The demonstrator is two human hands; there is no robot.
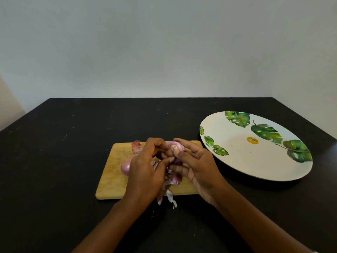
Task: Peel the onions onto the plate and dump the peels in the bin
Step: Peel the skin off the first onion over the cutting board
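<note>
Right hand point(197, 168) curled round glossy round purple onion point(175, 146); left hand point(145, 161) pinching, apparently, papery skin point(176, 178) over scuffed rectangular wooden board point(111, 179).

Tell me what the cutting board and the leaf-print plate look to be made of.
Cutting board: looks like wood or bamboo, with a matt pale tan surface, faint knife scratches and rounded corners. Plate: smooth off-white with printed green leaves and a slight sheen. It could be melamine or glazed ceramic; the view cannot settle which.
</note>
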